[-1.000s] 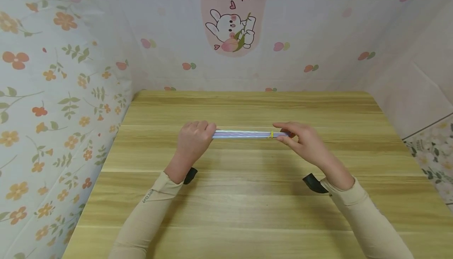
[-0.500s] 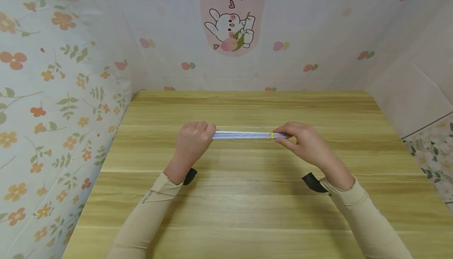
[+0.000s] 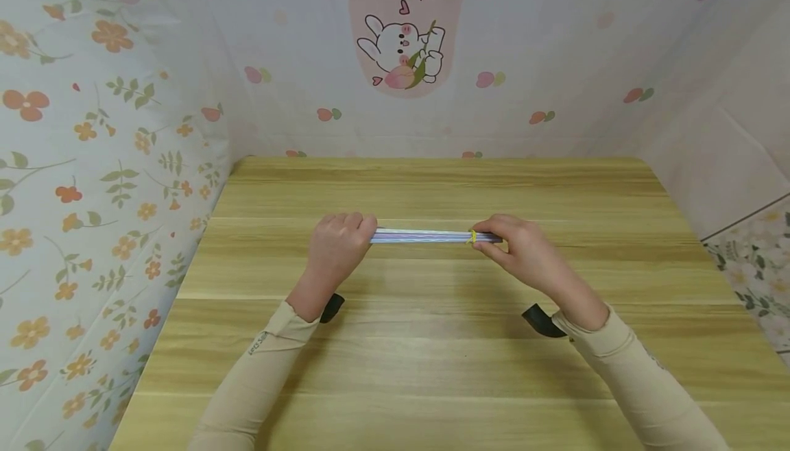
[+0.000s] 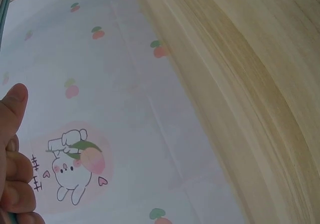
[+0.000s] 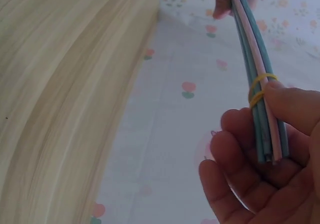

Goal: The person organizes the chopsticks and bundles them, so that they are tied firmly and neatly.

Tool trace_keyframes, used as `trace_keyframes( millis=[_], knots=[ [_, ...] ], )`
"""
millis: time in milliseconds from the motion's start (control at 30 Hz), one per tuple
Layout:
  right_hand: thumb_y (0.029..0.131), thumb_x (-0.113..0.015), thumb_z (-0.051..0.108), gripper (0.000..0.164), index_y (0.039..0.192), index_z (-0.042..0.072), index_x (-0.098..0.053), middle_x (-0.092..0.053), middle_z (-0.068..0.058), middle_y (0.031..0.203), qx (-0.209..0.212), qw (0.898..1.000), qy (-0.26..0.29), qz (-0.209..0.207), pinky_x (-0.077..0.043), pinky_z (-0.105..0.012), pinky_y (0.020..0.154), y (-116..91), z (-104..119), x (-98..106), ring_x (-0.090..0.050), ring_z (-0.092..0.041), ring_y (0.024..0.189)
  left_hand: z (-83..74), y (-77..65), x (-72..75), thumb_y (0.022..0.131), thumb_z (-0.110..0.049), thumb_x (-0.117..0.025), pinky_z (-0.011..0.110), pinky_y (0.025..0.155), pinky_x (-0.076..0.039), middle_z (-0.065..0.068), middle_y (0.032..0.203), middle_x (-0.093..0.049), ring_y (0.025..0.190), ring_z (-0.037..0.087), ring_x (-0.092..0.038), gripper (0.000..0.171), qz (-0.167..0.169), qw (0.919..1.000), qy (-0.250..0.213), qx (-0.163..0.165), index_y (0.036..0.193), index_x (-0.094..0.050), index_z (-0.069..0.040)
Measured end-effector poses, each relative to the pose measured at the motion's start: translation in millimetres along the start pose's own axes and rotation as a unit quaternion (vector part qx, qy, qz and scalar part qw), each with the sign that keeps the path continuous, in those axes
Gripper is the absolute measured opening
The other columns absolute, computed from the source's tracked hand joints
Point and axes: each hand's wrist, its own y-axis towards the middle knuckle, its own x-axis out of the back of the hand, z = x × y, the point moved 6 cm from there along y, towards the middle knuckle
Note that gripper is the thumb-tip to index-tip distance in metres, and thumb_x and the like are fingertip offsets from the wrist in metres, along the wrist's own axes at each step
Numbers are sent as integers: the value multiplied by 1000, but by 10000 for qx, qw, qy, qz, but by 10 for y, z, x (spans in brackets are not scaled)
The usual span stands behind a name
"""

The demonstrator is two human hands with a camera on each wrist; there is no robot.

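Observation:
A bundle of thin pastel straw-like sticks (image 3: 420,236), blue, lilac and pink, is held level above the table. My left hand (image 3: 336,245) grips its left end in a fist, hiding that end. A yellow rubber band (image 5: 256,98) is wound around the bundle near its right end. At the band, my right hand (image 3: 524,249) pinches with thumb and forefinger. In the right wrist view the other fingers curl loosely under the sticks' ends (image 5: 272,154). The left wrist view shows the left thumb (image 4: 17,97) extended along the grip.
A wood-grain table (image 3: 420,369) lies below both hands. Behind it hangs a white cloth (image 3: 278,46) with a rabbit print, and a floral cloth (image 3: 111,184) covers the left side. Dark camera mounts (image 3: 543,321) stick out at the wrists.
The right thumb and forefinger, spread around the bundle's end a second ago, have closed in and moved slightly left onto the rubber band. The left hand stays in place.

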Motion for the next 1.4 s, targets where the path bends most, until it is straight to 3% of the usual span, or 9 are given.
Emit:
trace_keyframes(
  millis=[200, 367, 633, 1033, 1400],
  knots=[
    [78, -76, 3, 24, 101, 3, -70, -67, 1, 84, 113, 9993, 130, -340, -43, -23, 57, -14, -14, 7, -59, -8, 73, 3, 16, 6, 90, 7, -48, 23, 47, -11, -1, 48, -22, 46, 10, -10, 43, 3, 10000, -8, -3, 56, -30, -12],
    [74, -78, 3, 28, 102, 2, -71, -66, 1, 81, 279, 9980, 146, -556, -42, -21, 55, -16, -7, 14, -56, -6, 69, 2, 29, 9, 94, 1, -49, 23, 46, -11, -1, 48, -21, 45, 10, -11, 44, -39, 10000, -55, 12, 56, -31, -12],
    [76, -77, 4, 29, 104, 3, -71, -64, 1, 80, 252, 9985, 148, -456, -39, -19, 49, 5, 18, -9, -51, -5, 66, -6, 47, 21, 96, -2, -49, 23, 46, -12, -1, 49, -22, 45, 10, -12, 44, -66, 10000, -60, 8, 56, -33, -11],
    [74, -78, 7, 40, 113, 9, -71, -53, 9, 69, 400, 9983, 201, -386, -37, -19, 52, 26, 66, -35, -41, 0, 58, -34, 58, 11, 93, -1, -54, 23, 45, -13, -2, 49, -23, 43, 10, -14, 43, 48, 9999, -129, -41, 56, -34, -11],
    [72, -79, 10, 46, 117, 10, -69, -49, 8, 64, 454, 9983, 61, -365, -33, -19, 50, 50, 79, -68, -31, -1, 54, -42, 54, -3, 99, -15, -51, 23, 43, -15, -1, 48, -26, 40, 11, -19, 44, 134, 9999, -84, -40, 57, -37, -10]
  ],
)
